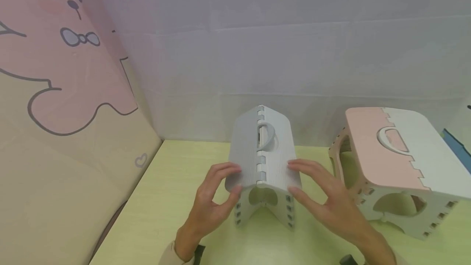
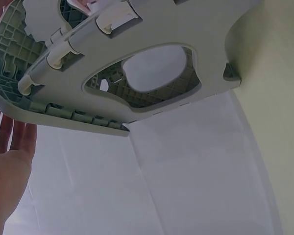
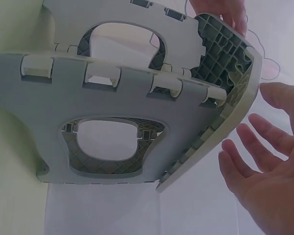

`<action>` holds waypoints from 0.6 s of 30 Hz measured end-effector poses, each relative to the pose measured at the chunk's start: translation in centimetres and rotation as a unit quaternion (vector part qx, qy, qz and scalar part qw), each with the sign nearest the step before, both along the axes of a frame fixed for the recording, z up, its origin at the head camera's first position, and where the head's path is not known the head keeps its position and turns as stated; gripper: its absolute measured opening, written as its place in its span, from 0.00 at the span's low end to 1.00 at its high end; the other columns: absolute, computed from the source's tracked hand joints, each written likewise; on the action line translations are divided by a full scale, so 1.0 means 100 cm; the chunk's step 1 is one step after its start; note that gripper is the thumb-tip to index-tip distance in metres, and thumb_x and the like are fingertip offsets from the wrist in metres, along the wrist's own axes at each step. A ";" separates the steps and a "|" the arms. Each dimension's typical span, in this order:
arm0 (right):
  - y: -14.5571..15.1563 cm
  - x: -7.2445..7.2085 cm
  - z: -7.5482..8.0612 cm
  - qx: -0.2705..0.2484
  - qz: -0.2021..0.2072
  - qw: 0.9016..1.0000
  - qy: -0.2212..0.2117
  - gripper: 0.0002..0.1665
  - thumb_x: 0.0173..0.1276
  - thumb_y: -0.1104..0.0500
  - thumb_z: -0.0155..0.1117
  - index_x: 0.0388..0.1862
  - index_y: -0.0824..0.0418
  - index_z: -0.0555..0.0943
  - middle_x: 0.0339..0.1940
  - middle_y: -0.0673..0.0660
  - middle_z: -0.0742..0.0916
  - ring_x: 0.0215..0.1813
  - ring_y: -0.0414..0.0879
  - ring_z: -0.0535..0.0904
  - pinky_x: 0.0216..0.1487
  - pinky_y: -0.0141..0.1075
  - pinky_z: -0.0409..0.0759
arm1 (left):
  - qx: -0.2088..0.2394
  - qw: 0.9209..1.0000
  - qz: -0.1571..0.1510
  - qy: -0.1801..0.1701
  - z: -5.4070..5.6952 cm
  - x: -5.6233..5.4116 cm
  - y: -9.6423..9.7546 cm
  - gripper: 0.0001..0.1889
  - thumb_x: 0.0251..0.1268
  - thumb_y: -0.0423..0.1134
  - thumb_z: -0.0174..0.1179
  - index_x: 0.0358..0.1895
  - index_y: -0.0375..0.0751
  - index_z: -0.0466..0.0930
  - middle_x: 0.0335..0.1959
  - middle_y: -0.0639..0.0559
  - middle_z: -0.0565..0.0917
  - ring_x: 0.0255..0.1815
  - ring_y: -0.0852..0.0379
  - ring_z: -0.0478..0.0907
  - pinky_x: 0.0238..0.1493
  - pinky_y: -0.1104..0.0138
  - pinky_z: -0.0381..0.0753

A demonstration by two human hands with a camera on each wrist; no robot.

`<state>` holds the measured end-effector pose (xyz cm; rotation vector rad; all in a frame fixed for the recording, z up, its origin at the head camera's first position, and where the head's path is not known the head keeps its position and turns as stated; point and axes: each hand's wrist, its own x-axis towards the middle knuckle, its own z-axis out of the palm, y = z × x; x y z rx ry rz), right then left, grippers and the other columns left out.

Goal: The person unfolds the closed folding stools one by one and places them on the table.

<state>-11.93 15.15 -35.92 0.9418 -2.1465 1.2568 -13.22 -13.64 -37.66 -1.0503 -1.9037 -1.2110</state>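
Observation:
In the head view a grey-and-white folding step stool [image 1: 277, 134] stands partly folded on the table. Its two top panels slope down from the middle hinge like a roof, and its handle loop sticks up near the far end. My left hand [image 1: 209, 205] is at the grey panel, fingers gently bent, fingertips right at its near left side. Across from it, my right hand [image 1: 333, 199] has fingers and thumb spread at the white panel's outer edge. Both wrist views show the stool's ribbed underside [image 3: 218, 46] and a leg panel [image 2: 206, 54] with an oval cut-out.
To the right stands a second folding stool [image 1: 371, 146], pink and white, fully unfolded. A blue object [image 1: 456, 148] shows behind it. White sheeting [image 1: 294, 60] hangs behind the pale green table [image 1: 184, 162], and a cartoon-printed sheet [image 1: 73, 154] covers the left side.

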 end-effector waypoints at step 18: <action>-0.009 -0.003 -0.001 0.024 0.037 0.997 0.064 0.26 0.78 0.46 0.61 0.64 0.63 0.82 0.64 0.60 0.82 0.69 0.50 0.76 0.70 0.28 0.72 | -0.006 1.000 -0.005 0.026 0.000 -0.002 0.006 0.14 0.77 0.38 0.61 0.55 0.31 0.82 0.55 0.38 0.81 0.56 0.45 0.78 0.60 0.68 0.81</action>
